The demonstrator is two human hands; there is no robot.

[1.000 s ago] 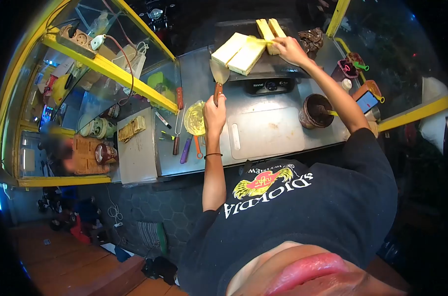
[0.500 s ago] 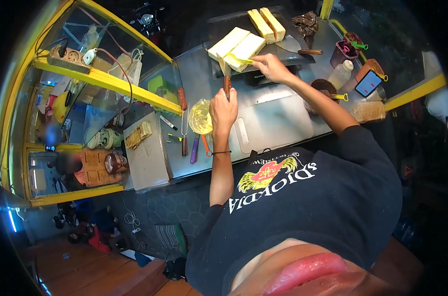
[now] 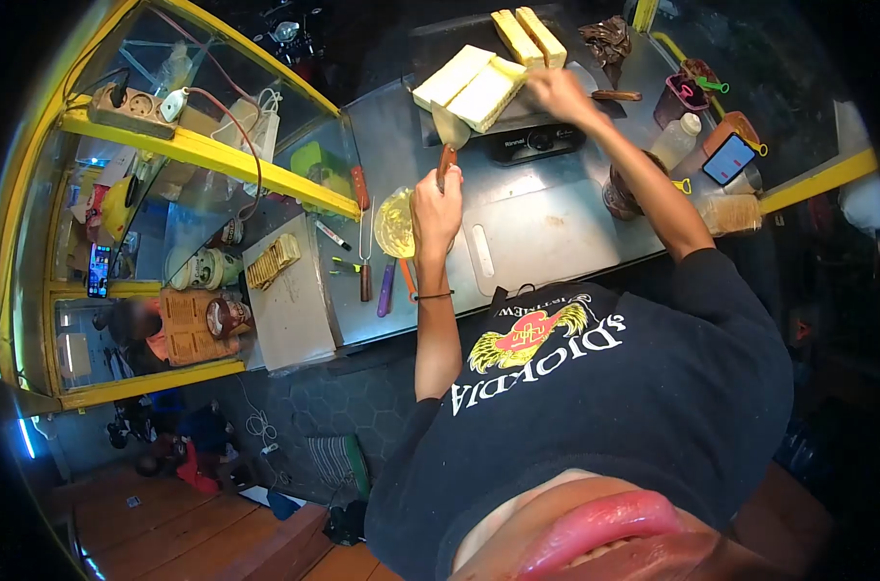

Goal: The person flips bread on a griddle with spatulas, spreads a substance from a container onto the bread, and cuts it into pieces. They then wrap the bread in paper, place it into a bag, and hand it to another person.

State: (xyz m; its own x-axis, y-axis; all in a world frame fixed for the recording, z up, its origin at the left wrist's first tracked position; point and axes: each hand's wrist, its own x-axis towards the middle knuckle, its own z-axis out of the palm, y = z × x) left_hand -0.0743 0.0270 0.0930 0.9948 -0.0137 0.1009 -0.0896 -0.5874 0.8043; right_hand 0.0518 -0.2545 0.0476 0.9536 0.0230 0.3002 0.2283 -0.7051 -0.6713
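Single head cam, fisheye, looking steeply down over the wearer's chest onto the table (image 3: pixel 546 232). Mid-range. Edges heavily warped and dark, so periphery probably unreliable. No second view.

"Rinnai" on stove (image 3: pixel 541 140)

A metal counter (image 3: pixel 391 145) is being used as the work surface. A white cutting board (image 3: pixel 541 242), a dark griddle (image 3: pixel 430 48) on a stove (image 3: pixel 537 140), a brown tub (image 3: pixel 622 198), a squeeze bottle (image 3: pixel 674 143) and several utensils (image 3: pixel 382 281) are being carried on it.
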